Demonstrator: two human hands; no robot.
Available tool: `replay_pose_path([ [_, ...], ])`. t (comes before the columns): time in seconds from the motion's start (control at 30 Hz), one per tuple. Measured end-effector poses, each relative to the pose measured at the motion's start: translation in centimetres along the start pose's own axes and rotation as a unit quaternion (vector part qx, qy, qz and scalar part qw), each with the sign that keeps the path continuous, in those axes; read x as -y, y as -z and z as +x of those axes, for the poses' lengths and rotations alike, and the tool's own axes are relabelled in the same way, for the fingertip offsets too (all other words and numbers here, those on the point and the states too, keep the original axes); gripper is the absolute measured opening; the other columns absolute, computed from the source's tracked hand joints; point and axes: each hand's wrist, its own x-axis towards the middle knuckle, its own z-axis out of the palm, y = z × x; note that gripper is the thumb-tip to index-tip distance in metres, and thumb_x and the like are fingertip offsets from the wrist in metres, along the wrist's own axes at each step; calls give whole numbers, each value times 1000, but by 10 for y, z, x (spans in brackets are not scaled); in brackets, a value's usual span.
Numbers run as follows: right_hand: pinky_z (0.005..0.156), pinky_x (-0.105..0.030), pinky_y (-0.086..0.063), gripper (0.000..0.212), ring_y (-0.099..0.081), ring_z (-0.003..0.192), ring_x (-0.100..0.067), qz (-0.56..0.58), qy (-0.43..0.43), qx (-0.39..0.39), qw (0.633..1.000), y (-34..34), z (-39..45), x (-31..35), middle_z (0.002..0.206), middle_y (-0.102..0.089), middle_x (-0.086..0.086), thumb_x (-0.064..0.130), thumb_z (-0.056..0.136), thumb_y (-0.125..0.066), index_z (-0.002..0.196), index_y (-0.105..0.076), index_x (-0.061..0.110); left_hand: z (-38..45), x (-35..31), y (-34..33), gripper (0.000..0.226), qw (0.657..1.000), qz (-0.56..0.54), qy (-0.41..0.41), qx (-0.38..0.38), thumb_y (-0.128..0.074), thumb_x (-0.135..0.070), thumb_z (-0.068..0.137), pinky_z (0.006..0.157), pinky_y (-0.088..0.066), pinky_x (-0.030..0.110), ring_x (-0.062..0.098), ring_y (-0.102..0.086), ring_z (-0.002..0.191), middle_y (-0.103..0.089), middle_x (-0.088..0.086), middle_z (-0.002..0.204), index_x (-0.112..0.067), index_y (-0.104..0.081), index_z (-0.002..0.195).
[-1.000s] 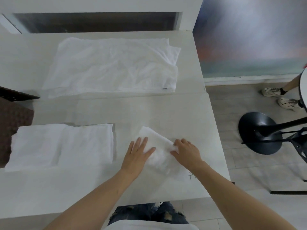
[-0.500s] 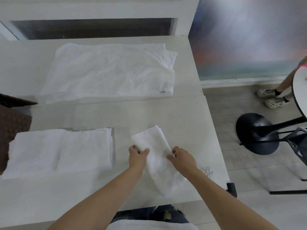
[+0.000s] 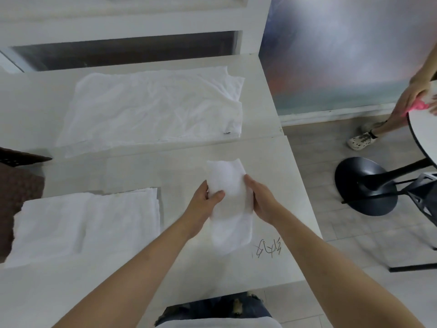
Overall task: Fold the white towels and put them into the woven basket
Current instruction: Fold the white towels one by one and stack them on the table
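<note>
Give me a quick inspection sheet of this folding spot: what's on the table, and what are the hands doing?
Surface: pale table, with pen scribbles near its right edge.
Job's things: small folded towel in the hands; folded towel stack at left; spread towel at the far side; woven basket, dark, at the left edge, only partly in view.
Clutter: nothing seen.
Hands: left hand and right hand grip the small towel's two sides.
Cables: nothing seen.
Surroundings: black pedestal base, another person at a round table.
</note>
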Motion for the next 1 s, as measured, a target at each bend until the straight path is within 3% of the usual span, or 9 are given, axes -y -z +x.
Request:
replay_pose_path([
  [0.17,99,-50,-52,28,-68,107,-37,-36,101,-42,993,-12,-4,47,115,-74,-16,26,98,-70,116,-72,5,5,-38,8,22,992,81,-87,-39,-63,-27,102,74,-55,23,15,-71,102,-74,-4,114,-24,-62,123],
  [0.27,96,-44,-55,24,-68,101,-25,-86,179,-59,978,-17,-17,66,114,-73,-18,24,94,-74,113,-72,10,6,-48,17,16,974,145,-155,-76,-67,-28,100,83,-55,33,20,-71,97,-74,4,106,-22,-66,114],
  [0.4,83,-30,-52,10,-67,90,-13,-190,211,-70,956,-12,-37,51,101,-75,-7,17,98,-69,108,-68,14,-13,-31,29,14,941,255,-213,-66,-64,-30,101,84,-52,21,5,-69,100,-73,-17,106,-28,-64,115],
  [0.53,77,-39,-47,11,-59,80,-16,-261,149,-58,952,4,-51,-6,89,-68,-12,28,96,-69,98,-64,18,-33,26,38,13,928,327,-177,-22,-62,-35,101,85,-55,26,-1,-68,98,-72,-20,105,-35,-63,114],
  [0.63,79,-50,-54,19,-66,82,-24,-320,105,-45,941,16,-65,-47,89,-72,-5,39,98,-66,100,-63,20,-46,73,48,28,904,400,-152,15,-56,-44,103,87,-54,25,1,-67,104,-70,-16,118,-42,-55,131],
  [0.73,84,-50,-58,15,-70,88,-20,-349,70,-39,934,20,-79,-70,95,-75,8,45,101,-61,108,-62,32,-52,99,54,51,885,447,-125,43,-43,-59,102,84,-55,28,4,-67,98,-69,-14,118,-31,-51,144],
  [0.83,77,-43,-58,12,-69,83,-11,-374,81,-59,922,20,-80,-79,94,-73,16,48,102,-57,109,-58,38,-49,104,49,31,887,447,-114,8,-44,-56,102,65,-42,19,4,-58,74,-60,-17,87,-33,-55,118],
  [0.9,71,-39,-56,10,-66,77,-6,-393,94,-88,910,17,-73,-75,89,-70,18,44,104,-55,108,-56,35,-39,100,44,15,892,442,-92,-37,-49,-50,103,60,-37,22,7,-54,67,-54,-12,76,-35,-48,98],
  [1.0,65,-44,-54,21,-65,73,-14,-432,103,-126,887,10,-54,-68,87,-67,11,49,104,-50,107,-52,28,-22,92,36,24,915,390,-40,-98,-53,-48,103,62,-48,31,10,-62,72,-63,-9,82,-27,-53,116],
])
